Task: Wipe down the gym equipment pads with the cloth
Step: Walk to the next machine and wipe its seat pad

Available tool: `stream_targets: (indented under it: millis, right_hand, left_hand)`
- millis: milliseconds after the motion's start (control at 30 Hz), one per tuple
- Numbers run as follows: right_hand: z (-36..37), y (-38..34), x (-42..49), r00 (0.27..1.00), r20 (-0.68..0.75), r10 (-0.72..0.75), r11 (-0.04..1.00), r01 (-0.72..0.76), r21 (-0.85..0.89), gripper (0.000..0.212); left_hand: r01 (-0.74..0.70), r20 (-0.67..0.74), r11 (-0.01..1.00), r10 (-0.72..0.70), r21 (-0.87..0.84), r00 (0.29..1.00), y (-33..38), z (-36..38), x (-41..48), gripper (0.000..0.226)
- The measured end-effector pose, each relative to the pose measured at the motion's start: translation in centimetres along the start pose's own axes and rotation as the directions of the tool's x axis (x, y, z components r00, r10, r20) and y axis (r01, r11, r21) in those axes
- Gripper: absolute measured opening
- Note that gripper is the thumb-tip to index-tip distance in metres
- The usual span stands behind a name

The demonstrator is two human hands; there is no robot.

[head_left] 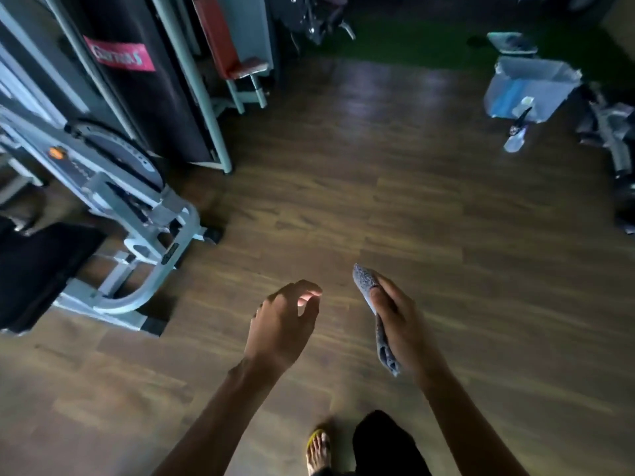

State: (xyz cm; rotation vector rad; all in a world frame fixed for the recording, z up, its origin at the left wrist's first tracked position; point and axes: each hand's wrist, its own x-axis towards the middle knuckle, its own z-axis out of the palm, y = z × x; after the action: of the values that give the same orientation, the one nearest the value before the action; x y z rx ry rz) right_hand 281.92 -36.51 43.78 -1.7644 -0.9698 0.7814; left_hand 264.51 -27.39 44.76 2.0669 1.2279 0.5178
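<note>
While standing on the wooden floor (343, 201), facing a grey gym machine (137, 214) and its black pad (34, 269) at the far left. Holding the left hand (281, 324) empty above the floor, with loosely curled fingers. Gripping the folded grey cloth (366, 286) in the right hand (398, 321), thumb pressing on top, well apart from the pad. Seeing a pale plastic bin (529, 84) at the upper right.

It was a dim gym: a grey-framed weight machine (113, 187) with a black pad (37, 269), a red padded bench (223, 46), wood-look flooring (378, 201).
</note>
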Motion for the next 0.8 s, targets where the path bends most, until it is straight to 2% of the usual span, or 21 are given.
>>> stream_targets:
  millis: [200,433,633,800]
  right_hand:
    - [-0.5,-0.1,15.5,0.998,-0.051,0.028,0.995,-0.023,0.096,0.033]
    - [-3.7,-1.2,35.3,0.999,-0.026,-0.035,0.998,0.036,0.05,0.031]
    - [-4.5,-5.5,51.3,0.996,0.086,-0.005,0.997,-0.001,0.073,0.032]
    - [-1.9,-5.8,66.1,1.0,0.026,-0.015,1.0,0.015,0.003,0.029]
  left_hand:
    - [-0.024,0.051,0.999,0.026,-0.022,0.998,0.5,0.7,16.8,0.015]
    - [-0.053,0.01,0.998,0.053,-0.015,0.999,2.4,2.9,36.6,0.014]
    - [0.003,-0.038,1.0,-0.004,-0.03,0.999,2.9,1.8,52.7,0.019]
    - [0.044,-0.026,0.997,-0.046,-0.07,0.999,0.9,-0.1,66.7,0.017]
